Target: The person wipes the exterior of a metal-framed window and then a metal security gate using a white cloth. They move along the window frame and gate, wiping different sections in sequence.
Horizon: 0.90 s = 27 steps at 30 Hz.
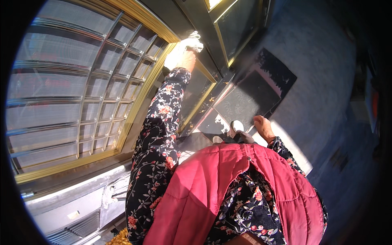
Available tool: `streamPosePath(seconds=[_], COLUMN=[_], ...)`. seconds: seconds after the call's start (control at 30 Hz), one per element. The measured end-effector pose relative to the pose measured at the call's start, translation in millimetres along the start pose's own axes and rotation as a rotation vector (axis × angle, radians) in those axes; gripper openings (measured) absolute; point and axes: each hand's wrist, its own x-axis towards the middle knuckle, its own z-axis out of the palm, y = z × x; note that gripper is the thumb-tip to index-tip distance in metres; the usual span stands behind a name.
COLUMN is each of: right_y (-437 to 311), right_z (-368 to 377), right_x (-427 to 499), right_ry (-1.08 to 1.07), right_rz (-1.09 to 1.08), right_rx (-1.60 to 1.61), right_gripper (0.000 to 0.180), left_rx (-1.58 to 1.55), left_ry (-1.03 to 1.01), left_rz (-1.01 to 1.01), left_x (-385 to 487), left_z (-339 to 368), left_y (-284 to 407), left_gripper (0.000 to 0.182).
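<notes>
My left hand reaches far forward with a white cloth bunched in it. The cloth is against or very close to the dark door, beside the corner of a gold-trimmed frame; sunlight washes out part of it. Inside that frame is a barred glass pane, left of my outstretched arm. My right hand hangs low in front of my body, its fingers curled and nothing visible in them.
A dark mat lies on the floor near my white-toed shoes. Another gold-edged dark panel stands beyond the cloth. A pale ledge runs at lower left, with yellow pieces, perhaps corn, below it.
</notes>
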Motion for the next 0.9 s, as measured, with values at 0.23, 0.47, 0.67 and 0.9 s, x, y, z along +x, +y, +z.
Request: streamPosePath(seconds=[0.23, 0.47, 0.67, 0.9], right_y=[-13.8, -101.5, -230.0, -264.0], right_z=[20.5, 41.6, 81.2, 103.1], right_x=[31.3, 62.4, 68.8, 47.0], right_ry=[-0.094, -0.255, -0.549, -0.706], right_rz=[-0.136, -0.347, -0.463, -0.089], right_rx=[-0.002, -0.033, 0.265, 0.568], right_gripper=[0.025, 0.026, 0.036, 0.063], left_rx=[-0.383, -0.942, -1.509, -2.543], left_ry=[0.314, 0.121, 0.861, 0.993], left_rz=[-0.128, -0.495, -0.676, -0.580], left_x=[-115.3, -230.5, -236.6, -254.7], left_z=[28.6, -33.9, -65.9, -108.4], left_y=[-5.2, 6.8, 17.2, 21.8], left_gripper=[0.019, 0.028, 0.046, 0.039])
